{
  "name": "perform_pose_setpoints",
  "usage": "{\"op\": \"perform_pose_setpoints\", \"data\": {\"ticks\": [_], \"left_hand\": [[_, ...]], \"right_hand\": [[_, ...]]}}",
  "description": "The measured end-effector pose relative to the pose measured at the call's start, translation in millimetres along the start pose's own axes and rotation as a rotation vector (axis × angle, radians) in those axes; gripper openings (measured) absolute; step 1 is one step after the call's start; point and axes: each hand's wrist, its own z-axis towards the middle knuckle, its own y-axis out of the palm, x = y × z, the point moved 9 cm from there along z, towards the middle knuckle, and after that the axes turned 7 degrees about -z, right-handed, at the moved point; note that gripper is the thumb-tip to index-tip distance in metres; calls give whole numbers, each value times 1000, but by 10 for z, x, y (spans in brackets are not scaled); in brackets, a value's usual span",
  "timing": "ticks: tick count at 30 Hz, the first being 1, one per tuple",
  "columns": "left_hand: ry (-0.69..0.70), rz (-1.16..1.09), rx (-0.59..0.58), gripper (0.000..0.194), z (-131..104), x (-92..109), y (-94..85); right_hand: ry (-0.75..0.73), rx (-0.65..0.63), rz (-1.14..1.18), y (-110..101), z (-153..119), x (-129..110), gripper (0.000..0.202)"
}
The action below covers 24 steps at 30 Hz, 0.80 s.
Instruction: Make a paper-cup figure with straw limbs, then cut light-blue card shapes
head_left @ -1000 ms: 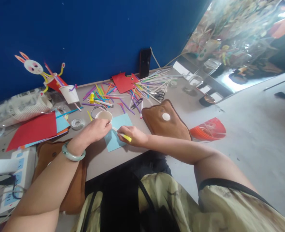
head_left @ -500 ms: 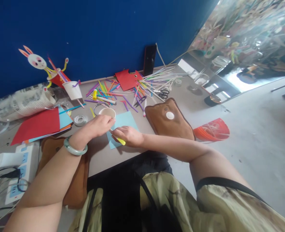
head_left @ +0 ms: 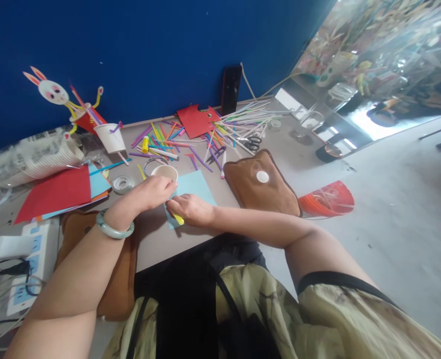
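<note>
My left hand [head_left: 153, 193] is closed at the near rim of a white paper cup [head_left: 165, 172], fingers wrapped over its edge. Right beside it, my right hand [head_left: 191, 208] is closed around a thin item with a yellow end [head_left: 178, 218] that sticks out below the fingers. The item's other end is hidden between the hands. Under both hands lies a light blue sheet of paper [head_left: 196, 187]. A yellow straw [head_left: 141, 172] lies just left of the cup.
Colored straws [head_left: 168, 137], red paper [head_left: 196, 121] and scissors [head_left: 250, 143] lie behind the hands. Stacked cups [head_left: 52, 159], a tape roll [head_left: 122, 184] and a rabbit figure [head_left: 54, 92] are left. A brown cushion [head_left: 263, 187] and red basket [head_left: 328, 199] are right.
My right hand has moved slightly left, nearer to my left hand, along with the yellow-ended item. The whole view has shifted a little.
</note>
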Motion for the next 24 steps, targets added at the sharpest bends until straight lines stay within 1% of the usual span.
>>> {"op": "perform_pose_setpoints", "data": {"ticks": [4, 8, 15, 19, 24], "left_hand": [[13, -7, -2, 44, 0, 14, 3], [20, -15, 19, 44, 7, 5, -5], [6, -10, 15, 44, -8, 24, -15], [12, -25, 23, 44, -10, 20, -15], [22, -32, 20, 44, -6, 6, -5]], "right_hand": [[-14, -7, -10, -8, -87, 4, 9], [-59, 63, -26, -29, -200, 25, 9], [-49, 192, 9, -144, -387, 230, 12], [-36, 227, 73, -168, -435, 343, 11], [7, 247, 108, -140, -437, 451, 12]]}}
